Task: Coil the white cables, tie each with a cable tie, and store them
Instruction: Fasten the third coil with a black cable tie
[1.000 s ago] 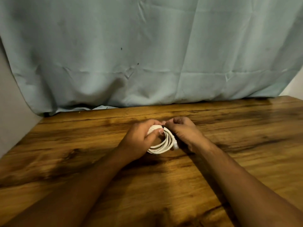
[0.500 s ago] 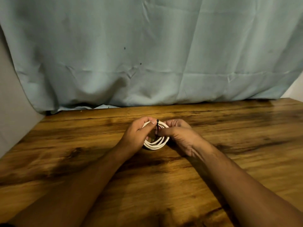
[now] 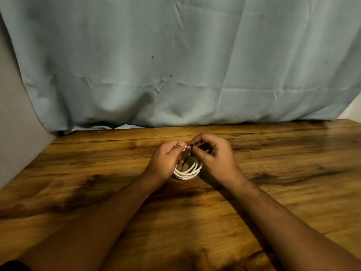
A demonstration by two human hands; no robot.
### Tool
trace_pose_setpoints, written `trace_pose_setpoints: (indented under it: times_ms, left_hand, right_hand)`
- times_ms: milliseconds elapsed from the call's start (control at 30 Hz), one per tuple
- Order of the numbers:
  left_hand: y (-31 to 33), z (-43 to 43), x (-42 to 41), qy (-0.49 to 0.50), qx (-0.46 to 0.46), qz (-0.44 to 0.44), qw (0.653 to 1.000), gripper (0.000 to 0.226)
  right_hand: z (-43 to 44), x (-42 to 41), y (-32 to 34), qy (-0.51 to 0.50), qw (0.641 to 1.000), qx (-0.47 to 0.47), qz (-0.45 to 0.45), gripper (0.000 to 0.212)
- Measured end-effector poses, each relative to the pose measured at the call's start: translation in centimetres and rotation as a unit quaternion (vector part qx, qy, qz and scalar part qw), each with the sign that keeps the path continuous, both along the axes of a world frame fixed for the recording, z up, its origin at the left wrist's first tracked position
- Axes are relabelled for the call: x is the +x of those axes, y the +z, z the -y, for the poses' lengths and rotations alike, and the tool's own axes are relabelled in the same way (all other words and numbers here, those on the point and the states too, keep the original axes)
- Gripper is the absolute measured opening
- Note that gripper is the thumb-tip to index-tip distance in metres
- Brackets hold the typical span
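One coiled white cable (image 3: 188,171) at tabletop (image 3: 283,192) centre. Left hand (image 3: 166,161) fingers curled round its top, right hand (image 3: 214,156) fingers pinching one black cable tie (image 3: 186,160). Open wood either side; curtain (image 3: 175,65) at far edge.

This looks like a makeshift indoor work corner, more like a room in a home than a shop or lab, though the exact kind of room cannot be told. A glossy brown wood-grain surface (image 3: 283,173), a desk or table top, fills the foreground. Behind its far edge hangs a creased pale blue-green cloth (image 3: 175,65), draped like a backdrop. A plain grey wall (image 3: 11,118) stands left of the surface, and a sliver of white wall (image 3: 352,108) shows at its far right corner.
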State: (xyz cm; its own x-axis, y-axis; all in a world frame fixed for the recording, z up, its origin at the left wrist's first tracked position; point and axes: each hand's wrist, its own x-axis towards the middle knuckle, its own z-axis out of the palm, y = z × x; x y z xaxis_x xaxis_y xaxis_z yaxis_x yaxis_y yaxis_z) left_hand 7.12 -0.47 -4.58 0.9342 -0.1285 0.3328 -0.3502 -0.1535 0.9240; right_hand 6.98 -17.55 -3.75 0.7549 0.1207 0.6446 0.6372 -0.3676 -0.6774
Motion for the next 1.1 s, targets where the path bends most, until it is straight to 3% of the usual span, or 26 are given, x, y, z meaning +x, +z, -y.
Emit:
trace_pose_setpoints:
  times_ms: [67,133,267,400,633,733,833,1000,1100]
  left_hand:
    - [0.0,-0.1,-0.2,0.0,0.035,0.026,0.999,0.033]
    - [0.2,-0.1,-0.6,0.002,0.089,0.07,0.994,0.025]
    - [0.5,0.0,-1.1,0.027,0.205,0.178,0.962,0.013]
    - [0.6,0.2,-1.7,0.032,0.251,0.232,0.939,0.023]
    - [0.7,0.6,-2.1,-0.011,0.252,0.251,0.935,0.031]
    - [1.1,0.9,-2.5,-0.015,0.242,0.263,0.934,0.028]
    - [1.4,1.4,-2.7,-0.017,0.24,0.269,0.933,0.025]
    - [0.5,0.3,-1.5,0.027,0.178,0.204,0.962,0.027]
    - [0.4,-0.3,-0.9,0.034,0.118,0.147,0.981,0.028]
  right_hand:
    - [0.2,0.1,0.1,0.013,1.0,0.013,-0.018,0.007]
    - [0.3,0.1,0.1,0.046,0.992,0.086,-0.076,0.008]
    - [0.6,0.0,0.0,0.112,0.947,0.212,-0.213,0.023]
    - [1.5,-0.4,0.8,0.129,0.924,0.209,-0.293,0.021]
    - [2.0,-0.7,1.7,0.142,0.868,0.206,-0.429,0.013]
    - [2.3,-0.7,1.9,0.147,0.855,0.21,-0.45,0.014]
    - [2.1,-0.6,1.6,0.118,0.867,0.205,-0.439,0.017]
    - [1.5,-0.7,1.2,0.112,0.903,0.177,-0.374,0.037]
    - [1.1,-1.0,1.6,0.158,0.896,0.182,-0.373,0.044]
